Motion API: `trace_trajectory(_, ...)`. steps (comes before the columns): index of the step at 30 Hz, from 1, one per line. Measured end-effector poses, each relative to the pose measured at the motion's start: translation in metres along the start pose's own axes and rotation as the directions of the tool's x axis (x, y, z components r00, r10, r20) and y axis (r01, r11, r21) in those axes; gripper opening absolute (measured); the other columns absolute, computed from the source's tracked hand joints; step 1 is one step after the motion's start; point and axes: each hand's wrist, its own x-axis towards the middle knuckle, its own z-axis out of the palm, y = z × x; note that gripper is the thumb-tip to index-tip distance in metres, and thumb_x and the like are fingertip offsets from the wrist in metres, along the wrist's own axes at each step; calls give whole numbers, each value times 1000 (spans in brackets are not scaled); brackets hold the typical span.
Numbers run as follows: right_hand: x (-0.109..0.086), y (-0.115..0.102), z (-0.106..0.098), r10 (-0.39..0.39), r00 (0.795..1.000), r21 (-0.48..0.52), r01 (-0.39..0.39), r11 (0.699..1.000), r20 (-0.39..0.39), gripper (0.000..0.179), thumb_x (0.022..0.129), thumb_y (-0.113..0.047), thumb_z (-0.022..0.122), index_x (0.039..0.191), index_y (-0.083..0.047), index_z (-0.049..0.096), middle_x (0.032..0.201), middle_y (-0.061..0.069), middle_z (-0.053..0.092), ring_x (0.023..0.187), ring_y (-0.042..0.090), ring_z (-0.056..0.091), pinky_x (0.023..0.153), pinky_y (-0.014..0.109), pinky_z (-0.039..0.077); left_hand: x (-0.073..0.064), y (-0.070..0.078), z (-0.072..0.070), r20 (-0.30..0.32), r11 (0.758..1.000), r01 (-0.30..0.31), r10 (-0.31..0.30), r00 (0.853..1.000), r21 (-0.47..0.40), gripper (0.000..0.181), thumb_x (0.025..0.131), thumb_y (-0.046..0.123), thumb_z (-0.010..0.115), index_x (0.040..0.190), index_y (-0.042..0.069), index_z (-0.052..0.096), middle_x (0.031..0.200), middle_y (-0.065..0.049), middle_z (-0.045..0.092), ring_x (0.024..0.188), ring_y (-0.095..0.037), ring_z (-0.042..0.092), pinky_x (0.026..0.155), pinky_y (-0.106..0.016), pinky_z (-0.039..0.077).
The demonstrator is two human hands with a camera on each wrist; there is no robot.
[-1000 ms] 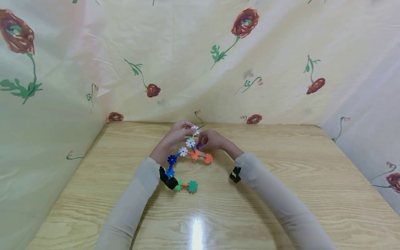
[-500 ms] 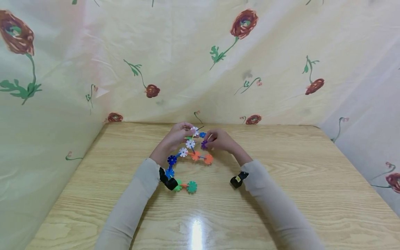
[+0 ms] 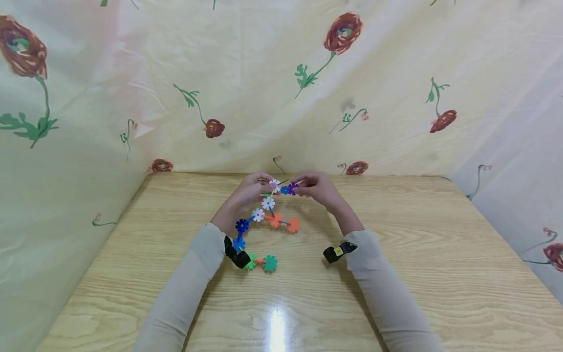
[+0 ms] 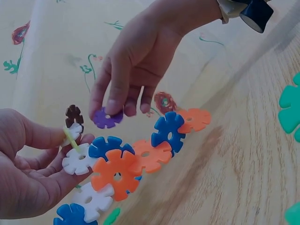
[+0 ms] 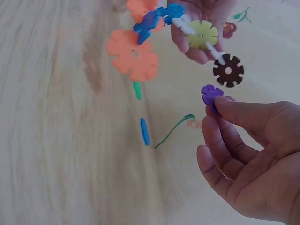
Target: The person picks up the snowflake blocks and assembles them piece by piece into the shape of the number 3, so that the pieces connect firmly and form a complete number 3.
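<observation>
My left hand (image 3: 246,192) grips a chain of notched plastic discs near a white disc (image 3: 274,185). A yellow disc (image 5: 201,35) and a brown disc (image 5: 228,70) stick out at that end. Thumb and fingers of my right hand (image 3: 320,190) pinch a purple disc (image 5: 212,95). This disc is close beside the brown one in the right wrist view, with a gap between them. Further along, the chain has white, dark blue (image 3: 242,225) and orange (image 3: 292,225) discs. Its near end carries a green disc (image 3: 270,263); my left wrist camera partly hides that stretch.
A wood-grain table (image 3: 396,274) lies under the hands. Behind it hangs a flowered cloth (image 3: 264,88), which also covers both sides. A loose blue piece (image 5: 144,131) and a small green piece (image 5: 137,90) show past the chain in the right wrist view.
My right hand has moved back and up with the purple disc, from beside the orange discs to the chain's far end. The left hand and chain stay nearly still.
</observation>
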Motion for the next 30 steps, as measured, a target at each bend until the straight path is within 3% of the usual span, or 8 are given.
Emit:
trace_trajectory(7, -3, -7, -3, -46, 995, 57, 51, 997, -83, 24, 94, -7, 73, 116, 2, 71, 92, 14, 74, 75, 14, 65, 67, 23, 53, -2, -1, -1, 0, 1000, -14, 14, 1000, 11, 20, 104, 15, 60, 121, 7, 56, 104, -2, 63, 108, -22, 64, 92, -38, 50)
trace_trajectory(13, -5, -7, -6, -33, 993, 134, 48, 990, -114, 25, 95, -8, 72, 116, 3, 70, 91, 7, 75, 78, 21, 70, 69, 25, 57, -2, -2, -2, 18, 999, -31, 31, 999, 15, 21, 104, 16, 58, 123, 7, 57, 103, -5, 70, 124, -39, 62, 93, -38, 52)
trace_trajectory(16, -4, -5, -6, -23, 993, 165, 42, 985, -113, 25, 95, -6, 72, 117, 5, 68, 87, 0, 75, 75, 18, 71, 67, 23, 57, -2, -2, -3, 29, 999, -33, 32, 999, 11, 23, 105, 16, 57, 125, 6, 58, 100, -4, 72, 128, -44, 58, 94, -39, 53)
trace_trajectory(21, -3, -4, -4, 10, 994, 203, 12, 979, -105, 25, 95, -5, 71, 117, 6, 66, 83, -5, 74, 74, 19, 72, 69, 27, 59, -2, -2, -3, 35, 999, -38, 38, 999, 2, 23, 104, 16, 58, 125, 6, 59, 102, -6, 71, 128, -44, 58, 90, -36, 54)
trace_trajectory(30, -4, -4, -4, 27, 997, 220, -12, 976, -67, 28, 95, -6, 70, 119, 8, 65, 86, -1, 76, 72, 12, 70, 73, 32, 61, -2, -2, -1, 28, 999, -44, 43, 999, 15, 24, 104, 19, 61, 124, 7, 63, 112, -14, 73, 125, -45, 60, 88, -37, 55)
